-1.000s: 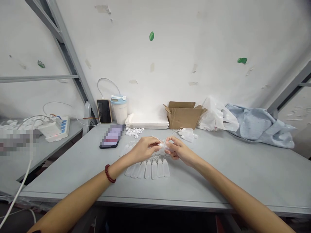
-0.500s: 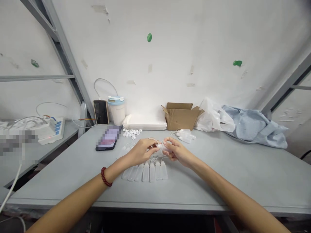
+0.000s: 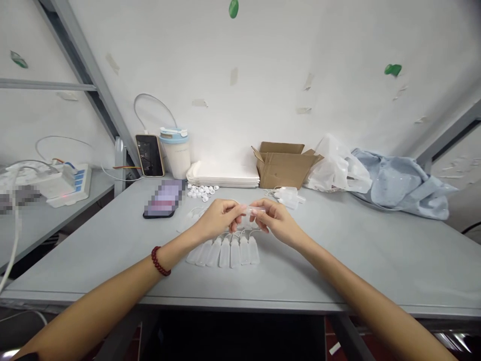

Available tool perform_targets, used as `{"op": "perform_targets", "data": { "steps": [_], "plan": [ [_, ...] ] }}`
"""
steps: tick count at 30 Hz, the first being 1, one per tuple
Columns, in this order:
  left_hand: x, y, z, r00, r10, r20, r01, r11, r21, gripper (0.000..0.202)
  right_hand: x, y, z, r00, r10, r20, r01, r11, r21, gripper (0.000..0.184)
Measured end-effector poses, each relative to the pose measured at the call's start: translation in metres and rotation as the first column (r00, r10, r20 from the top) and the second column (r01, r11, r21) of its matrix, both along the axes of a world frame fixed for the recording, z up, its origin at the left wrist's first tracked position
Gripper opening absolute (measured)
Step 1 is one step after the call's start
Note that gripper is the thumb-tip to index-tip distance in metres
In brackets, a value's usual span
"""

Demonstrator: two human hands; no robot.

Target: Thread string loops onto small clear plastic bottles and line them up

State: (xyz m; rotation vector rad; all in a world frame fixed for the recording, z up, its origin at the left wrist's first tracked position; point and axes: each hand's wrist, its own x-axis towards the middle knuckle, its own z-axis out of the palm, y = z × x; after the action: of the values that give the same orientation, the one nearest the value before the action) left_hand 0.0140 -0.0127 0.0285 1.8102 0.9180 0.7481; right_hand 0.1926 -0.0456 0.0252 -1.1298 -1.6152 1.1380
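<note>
A small translucent plastic bottle point(image 3: 257, 209) lies sideways between my hands, just above the grey table. My right hand point(image 3: 277, 220) is closed on the bottle's body from the right. My left hand point(image 3: 220, 218) pinches its left end, where a cap seems to be, though the fingers cover most of it. Below them a row of similar bottles point(image 3: 235, 254) lies side by side with thin white strings at their tops. More bottles lie partly hidden behind my left hand. Loose white caps point(image 3: 202, 191) are piled farther back on the left.
Behind my right hand are several bottles point(image 3: 288, 196) by an open cardboard box point(image 3: 286, 168). A stack of white sheets point(image 3: 225, 175), a lidded cup point(image 3: 177, 155) and two phones stand or lie to the left. A plastic bag point(image 3: 334, 168) and blue cloth point(image 3: 404, 185) are at right.
The view has tilted down, so everything sits higher in the picture. The left fingers have shifted on the bottle's end, and the string seen above it before is mostly out of sight.
</note>
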Motion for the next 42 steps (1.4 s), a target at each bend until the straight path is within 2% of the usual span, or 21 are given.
{"op": "perform_targets", "data": {
  "steps": [2, 5, 6, 8, 11, 14, 16, 19, 21, 22, 24, 26, 29, 32, 34, 36, 38, 40, 42],
  "plan": [
    [0.001, -0.002, -0.003, 1.0, 0.005, -0.007, -0.004, 0.99, 0.141, 0.032, 0.001, 0.001, -0.001, 0.999, 0.006, -0.051, -0.008, 0.999, -0.036, 0.033],
    [0.002, -0.005, -0.006, 1.0, 0.012, -0.018, -0.005, 0.939, 0.345, 0.023, 0.002, 0.003, -0.003, 0.986, 0.022, -0.165, -0.048, 0.987, -0.153, 0.035],
    [0.002, -0.005, -0.006, 1.0, 0.006, -0.008, -0.002, 0.934, 0.358, 0.021, 0.003, 0.003, -0.003, 0.981, 0.025, -0.19, -0.06, 0.982, -0.179, 0.036],
    [0.002, -0.004, -0.005, 1.0, -0.01, 0.02, 0.004, 0.96, 0.282, 0.022, 0.003, 0.004, -0.004, 0.975, 0.028, -0.219, -0.069, 0.981, -0.181, 0.037],
    [0.001, 0.0, -0.002, 0.999, -0.033, 0.008, 0.032, 0.996, 0.088, 0.033, 0.002, 0.004, -0.005, 0.983, 0.023, -0.181, -0.04, 0.995, -0.09, 0.034],
    [0.0, 0.0, 0.001, 0.997, -0.067, -0.034, 0.068, 0.998, 0.019, 0.039, 0.002, 0.003, -0.006, 0.994, 0.016, -0.105, -0.017, 1.0, -0.007, 0.033],
    [0.0, -0.002, 0.001, 0.997, -0.067, -0.047, 0.07, 0.996, 0.063, 0.036, 0.002, 0.003, -0.007, 0.993, 0.017, -0.113, -0.021, 0.999, -0.035, 0.033],
    [0.0, -0.004, -0.002, 0.997, -0.022, -0.076, 0.042, 0.96, 0.275, 0.031, 0.003, 0.004, -0.007, 0.985, 0.011, -0.173, -0.039, 0.986, -0.16, 0.037],
    [0.001, -0.004, -0.004, 0.997, -0.009, -0.071, 0.032, 0.94, 0.34, 0.028, 0.003, 0.005, -0.007, 0.98, 0.002, -0.2, -0.047, 0.974, -0.221, 0.039],
    [0.001, -0.003, -0.005, 0.998, -0.013, -0.064, 0.033, 0.95, 0.31, 0.026, 0.003, 0.005, -0.006, 0.978, -0.004, -0.209, -0.046, 0.972, -0.232, 0.04],
    [0.001, -0.001, -0.006, 0.998, -0.042, -0.044, 0.049, 0.986, 0.157, 0.027, 0.003, 0.005, -0.006, 0.978, -0.021, -0.21, -0.024, 0.978, -0.209, 0.04],
    [0.002, 0.001, -0.004, 0.997, -0.065, -0.029, 0.066, 0.998, 0.016, 0.034, 0.002, 0.004, -0.006, 0.982, -0.03, -0.186, 0.0, 0.987, -0.158, 0.039],
    [0.003, 0.0, 0.0, 0.997, -0.073, -0.023, 0.072, 0.997, -0.035, 0.037, 0.002, 0.003, -0.006, 0.99, -0.015, -0.14, 0.0, 0.994, -0.109, 0.037],
    [0.003, -0.004, 0.003, 0.998, -0.041, -0.051, 0.043, 0.998, 0.053, 0.032, 0.001, 0.002, -0.005, 0.99, 0.0, -0.141, -0.017, 0.993, -0.119, 0.038],
    [0.003, -0.007, 0.002, 0.995, -0.011, -0.099, 0.032, 0.976, 0.216, 0.029, 0.002, 0.002, -0.004, 0.986, -0.003, -0.165, -0.022, 0.988, -0.154, 0.04],
    [0.003, -0.009, -0.001, 0.988, 0.021, -0.154, 0.046, 0.908, 0.416, 0.028, 0.002, 0.002, -0.004, 0.982, -0.007, -0.189, -0.029, 0.981, -0.19, 0.042],
    [0.004, -0.008, -0.005, 0.981, 0.051, -0.185, 0.06, 0.834, 0.549, 0.026, 0.001, 0.003, -0.006, 0.979, -0.008, -0.201, -0.038, 0.974, -0.223, 0.044],
    [0.005, -0.006, -0.008, 0.979, 0.07, -0.193, 0.058, 0.808, 0.586, 0.025, 0.001, 0.005, -0.007, 0.98, -0.01, -0.199, -0.038, 0.971, -0.235, 0.044],
    [0.004, 0.0, -0.009, 0.978, 0.078, -0.193, 0.046, 0.823, 0.567, 0.023, 0.002, 0.008, -0.009, 0.986, -0.028, -0.167, -0.003, 0.982, -0.187, 0.043]
  ]
}}
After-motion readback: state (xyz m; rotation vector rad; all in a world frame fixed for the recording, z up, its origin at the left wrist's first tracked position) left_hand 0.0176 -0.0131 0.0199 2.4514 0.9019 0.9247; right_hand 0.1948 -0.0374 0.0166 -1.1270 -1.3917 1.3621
